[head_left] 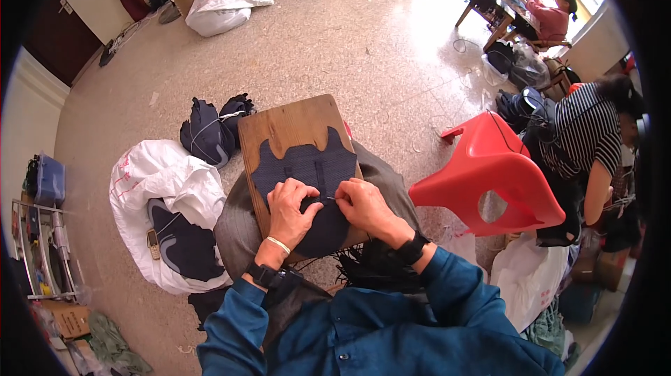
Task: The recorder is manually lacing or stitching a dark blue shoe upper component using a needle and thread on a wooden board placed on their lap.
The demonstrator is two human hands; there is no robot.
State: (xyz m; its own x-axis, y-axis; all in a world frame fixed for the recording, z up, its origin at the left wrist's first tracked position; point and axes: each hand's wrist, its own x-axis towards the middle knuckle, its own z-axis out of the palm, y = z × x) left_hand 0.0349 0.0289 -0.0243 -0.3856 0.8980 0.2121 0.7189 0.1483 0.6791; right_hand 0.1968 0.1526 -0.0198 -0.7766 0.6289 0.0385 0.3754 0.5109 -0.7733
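A dark navy knit fabric piece (297, 164) with a wavy cut edge lies on a wooden board (286, 124) across my lap. My left hand (289, 210) rests on the cloth's left side, its thumb and forefinger pinching a fold near the middle. Close beside it, my right hand (365, 206) has its fingertips pressed together around a thin, pale, needle-like tool (330, 198). The tool's tip points toward my left thumb, at the fabric; its exact kind is too small to make out. Below my hands the fabric hangs toward my body.
At left stands a white sack (168, 184) holding dark pieces, with a tied dark bundle (206, 131) behind it. A red plastic stool (489, 173) is at my right, near a person in a striped shirt (583, 131). Another person (549, 16) sits at a far table.
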